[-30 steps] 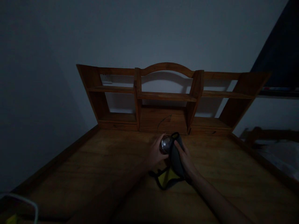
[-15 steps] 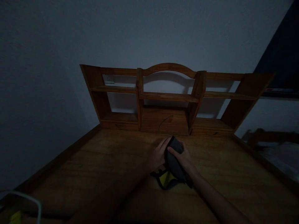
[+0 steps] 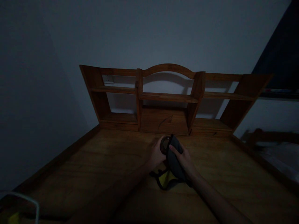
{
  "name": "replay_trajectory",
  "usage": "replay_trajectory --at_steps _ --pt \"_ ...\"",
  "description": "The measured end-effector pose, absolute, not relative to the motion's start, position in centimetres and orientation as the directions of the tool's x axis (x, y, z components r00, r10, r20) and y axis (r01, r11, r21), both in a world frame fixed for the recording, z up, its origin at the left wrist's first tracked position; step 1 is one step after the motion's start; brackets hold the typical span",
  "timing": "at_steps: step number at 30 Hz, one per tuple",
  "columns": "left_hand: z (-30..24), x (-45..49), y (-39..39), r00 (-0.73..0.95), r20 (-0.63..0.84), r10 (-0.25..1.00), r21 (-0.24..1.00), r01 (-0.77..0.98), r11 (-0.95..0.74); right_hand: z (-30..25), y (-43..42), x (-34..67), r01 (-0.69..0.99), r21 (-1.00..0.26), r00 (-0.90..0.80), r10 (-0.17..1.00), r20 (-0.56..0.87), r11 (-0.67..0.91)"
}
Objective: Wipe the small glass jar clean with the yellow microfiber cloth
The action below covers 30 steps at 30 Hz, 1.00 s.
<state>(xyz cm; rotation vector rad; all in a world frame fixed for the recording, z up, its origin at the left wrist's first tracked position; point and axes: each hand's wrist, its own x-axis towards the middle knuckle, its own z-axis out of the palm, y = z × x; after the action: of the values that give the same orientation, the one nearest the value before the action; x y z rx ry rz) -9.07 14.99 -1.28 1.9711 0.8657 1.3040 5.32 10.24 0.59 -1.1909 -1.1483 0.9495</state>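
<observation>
In the dim head view, my left hand (image 3: pixel 156 156) is wrapped round a small cup-like object (image 3: pixel 165 144) with a dark round rim, its open end or top facing up. Its exact kind is hard to make out. Pressed against its right side is a grey cloth (image 3: pixel 174 160) with black edging, pinched by my right hand (image 3: pixel 185 160), thumb on the near face. Below the hands the cloth's yellow underside (image 3: pixel 166 179) shows where its lower part hangs or lies over the wooden desk (image 3: pixel 116 155).
Along the back of the desk stands a wooden shelf unit (image 3: pixel 169 98) against the wall. A pale cable or bar (image 3: pixel 28 198) and a yellow item (image 3: pixel 14 218) are at the lower left. A bed-like frame (image 3: pixel 275 136) stands to the right.
The round rim has come into sight in my left hand, where the cloth and fingers covered it before. The cloth's top edge has shifted slightly left.
</observation>
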Motion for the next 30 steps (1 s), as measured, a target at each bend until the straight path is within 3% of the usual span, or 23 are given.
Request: replay_trajectory --at_steps 6,16,20,26,30 --pt "-1.0 -9.5 14.8 0.347 0.593 0.726 0.717 0.184 -0.673 0.2 10.4 5.6 -0.04 -0.988 0.254 0.958 0.133 0.148" --pt "0.0 -10.2 13.6 0.526 0.606 0.596 0.555 0.257 -0.791 1.6 9.6 5.1 0.081 -0.988 0.258 0.954 0.151 0.134" --pt "-0.3 -10.0 14.0 0.46 0.637 0.619 0.572 0.258 -0.779 1.6 9.6 4.9 0.108 -0.978 0.212 0.957 0.198 0.178" --pt "-1.1 -9.5 14.9 0.309 0.599 0.739 0.702 0.242 -0.67 1.0 9.8 4.9 0.048 -0.981 0.179 0.965 0.193 0.188" --pt "-1.0 -9.6 14.8 0.321 0.588 0.743 0.696 0.267 -0.666 0.1 10.2 5.1 0.003 -0.98 0.234 0.953 0.193 0.198"
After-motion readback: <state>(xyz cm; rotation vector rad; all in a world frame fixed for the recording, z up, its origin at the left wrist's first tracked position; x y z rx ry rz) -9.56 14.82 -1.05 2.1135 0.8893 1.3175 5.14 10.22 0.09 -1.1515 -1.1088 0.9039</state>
